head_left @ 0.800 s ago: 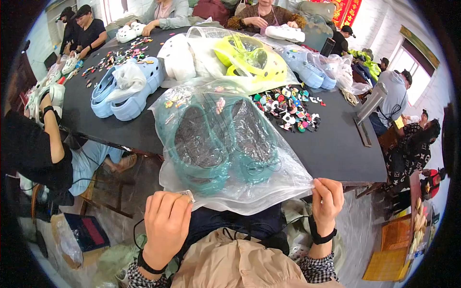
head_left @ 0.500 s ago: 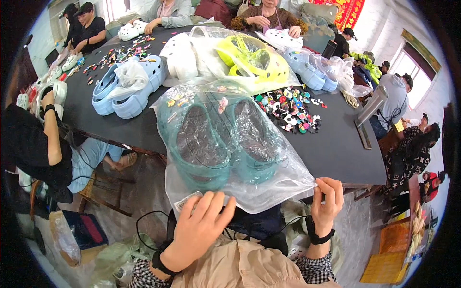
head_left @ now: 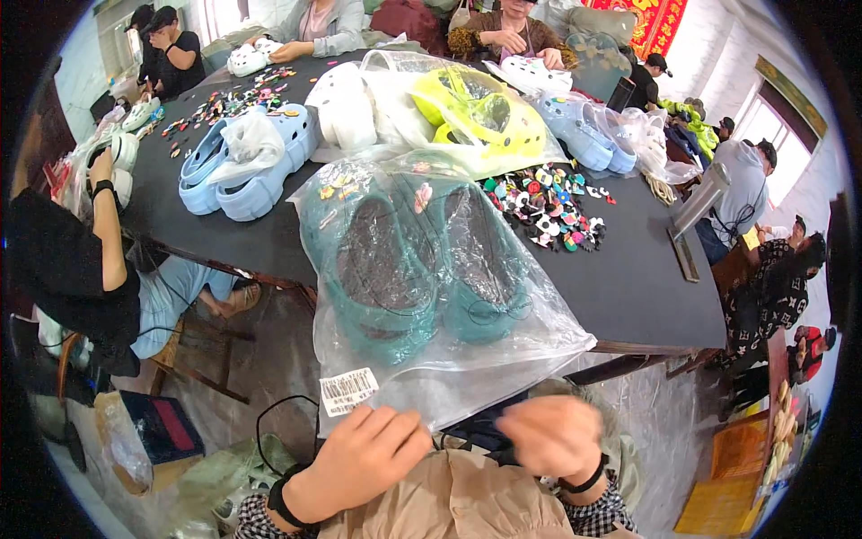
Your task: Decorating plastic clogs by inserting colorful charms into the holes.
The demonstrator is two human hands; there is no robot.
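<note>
Left fingers [head_left: 392, 428] half-curled at clear bag [head_left: 489, 377]

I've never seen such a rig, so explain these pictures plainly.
No machine here: a wide fisheye camera worn on a person's head looks down at their bare left hand and right hand. On the dark table are light blue clogs, yellow-green clogs and a heap of small colourful charms. Nearest are teal clogs inside a clear bag. The left hand is at the bag's near edge, beside a white label; whether its grip holds the bag can't be seen. The right hand's grip is too blurred to judge.
</note>
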